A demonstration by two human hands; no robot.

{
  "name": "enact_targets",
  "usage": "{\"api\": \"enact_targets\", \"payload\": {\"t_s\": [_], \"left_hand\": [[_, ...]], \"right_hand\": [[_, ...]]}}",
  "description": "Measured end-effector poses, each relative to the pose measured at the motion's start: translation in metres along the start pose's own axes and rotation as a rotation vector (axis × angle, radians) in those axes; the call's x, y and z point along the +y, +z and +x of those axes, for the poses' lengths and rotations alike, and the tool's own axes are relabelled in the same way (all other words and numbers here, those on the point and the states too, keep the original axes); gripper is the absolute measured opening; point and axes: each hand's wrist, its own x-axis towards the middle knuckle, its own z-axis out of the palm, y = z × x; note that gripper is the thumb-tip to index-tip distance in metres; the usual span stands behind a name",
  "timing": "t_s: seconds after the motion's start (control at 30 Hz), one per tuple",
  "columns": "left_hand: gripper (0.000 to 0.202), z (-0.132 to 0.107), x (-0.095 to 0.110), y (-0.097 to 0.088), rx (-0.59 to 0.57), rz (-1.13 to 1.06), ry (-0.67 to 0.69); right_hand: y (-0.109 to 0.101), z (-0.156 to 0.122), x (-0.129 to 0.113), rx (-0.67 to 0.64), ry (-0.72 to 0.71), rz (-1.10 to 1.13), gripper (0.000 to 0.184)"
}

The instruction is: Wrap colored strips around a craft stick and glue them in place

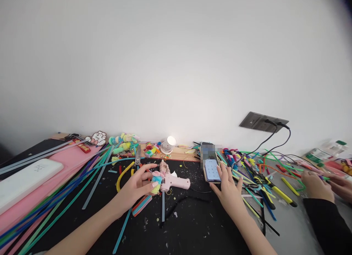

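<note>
My left hand (137,187) pinches a small fluffy piece of blue, yellow and pink fuzz (156,183) between thumb and fingers, right beside a pink glue gun (176,182) lying on the black mat (192,225). My right hand (229,189) rests flat on the mat with its fingers stretched onto a phone (212,169) whose screen shows a keypad. The fingertips touch the phone's lower right edge.
Long coloured pipe cleaners (68,189) fan across the left, over a pink sheet (55,174) and a white case (24,180). More stems, pliers (264,181) and cables lie right. Another person's hands (321,185) in a black sleeve work at far right. A wall socket (261,122) sits above.
</note>
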Motion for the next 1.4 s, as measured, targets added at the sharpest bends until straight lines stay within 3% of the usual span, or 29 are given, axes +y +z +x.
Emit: {"api": "enact_targets", "payload": {"t_s": [0.2,0.37,0.57,0.7,0.83,1.03,1.23,1.4], "left_hand": [[0.066,0.000,0.001,0.001,-0.007,-0.023,-0.014],[0.064,-0.001,0.002,0.003,0.003,-0.011,-0.016],[0.065,-0.001,0.000,0.002,0.004,0.000,-0.006],[0.065,0.000,0.000,0.001,0.005,0.001,-0.006],[0.064,-0.001,0.001,0.002,0.004,0.000,-0.012],[0.063,-0.001,0.002,0.003,0.008,0.006,-0.011],[0.062,-0.001,0.002,0.002,-0.005,-0.012,-0.006],[0.060,-0.002,0.003,0.003,-0.005,-0.032,-0.003]], "right_hand": [[0.002,-0.007,0.007,-0.020,-0.044,0.028,0.059],[-0.003,0.004,0.004,-0.004,-0.003,0.047,0.058],[-0.005,0.014,0.005,-0.100,-0.025,0.013,0.057],[-0.008,0.007,0.011,-0.060,-0.020,0.062,0.059],[-0.011,-0.001,0.012,-0.123,-0.037,0.088,0.062],[-0.016,-0.001,0.001,-0.108,-0.079,0.120,0.061],[-0.021,0.000,-0.009,-0.184,-0.122,0.176,0.059],[-0.037,0.004,-0.021,-0.059,-0.045,0.281,0.056]]}}
